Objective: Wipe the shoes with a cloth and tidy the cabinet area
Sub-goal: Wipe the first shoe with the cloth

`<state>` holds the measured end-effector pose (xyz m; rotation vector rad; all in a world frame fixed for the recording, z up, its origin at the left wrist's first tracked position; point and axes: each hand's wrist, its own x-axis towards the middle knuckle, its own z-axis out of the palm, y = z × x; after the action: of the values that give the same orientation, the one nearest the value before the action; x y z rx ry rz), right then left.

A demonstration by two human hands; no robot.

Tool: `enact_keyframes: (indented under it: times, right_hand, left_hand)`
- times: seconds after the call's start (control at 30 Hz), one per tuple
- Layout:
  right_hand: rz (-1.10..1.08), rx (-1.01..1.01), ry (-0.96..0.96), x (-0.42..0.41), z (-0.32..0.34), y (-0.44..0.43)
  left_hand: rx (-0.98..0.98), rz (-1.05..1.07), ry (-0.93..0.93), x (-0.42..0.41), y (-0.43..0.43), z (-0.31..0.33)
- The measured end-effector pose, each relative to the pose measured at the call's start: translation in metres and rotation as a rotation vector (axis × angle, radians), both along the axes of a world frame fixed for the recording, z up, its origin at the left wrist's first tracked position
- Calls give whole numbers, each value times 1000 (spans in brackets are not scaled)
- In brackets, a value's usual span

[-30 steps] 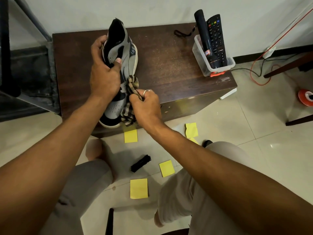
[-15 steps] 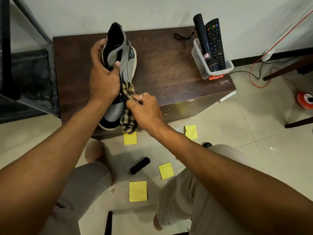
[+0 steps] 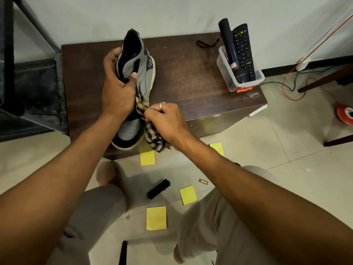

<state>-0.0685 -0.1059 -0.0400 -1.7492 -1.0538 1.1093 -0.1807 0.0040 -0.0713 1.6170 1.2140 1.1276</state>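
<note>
One sneaker [image 3: 142, 58] in left hand [image 3: 118, 92], checked cloth [image 3: 154, 138] in right hand [image 3: 168, 121]; torch [image 3: 232, 54] label illegible.

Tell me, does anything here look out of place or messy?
Yes. Yellow sticky notes lie scattered on the floor tiles, with a black brush and a small copper-coloured cylinder among them; they look dropped rather than put away.

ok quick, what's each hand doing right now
Left hand: closed, holding the shoe.
Right hand: closed, holding the checked cloth against the shoe.
</note>
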Motion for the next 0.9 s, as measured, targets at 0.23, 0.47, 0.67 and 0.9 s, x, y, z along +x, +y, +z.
enact_keyframes:
  times: [0.23,0.47,0.67,0.9]
  right_hand:
    - [-39,71,-110,-11,-9,8]
    - [8,46,-109,9,-5,9]
    - [-63,235,-215,-4,-17,30]
    - [164,103,-292,14,-9,31]
  left_hand:
    - [-35,-6,-72,0,-1,4]
    - [-56,-12,-108,0,-3,6]
    - [-66,7,-120,-2,-5,10]
    - [-91,11,-145,0,-4,9]
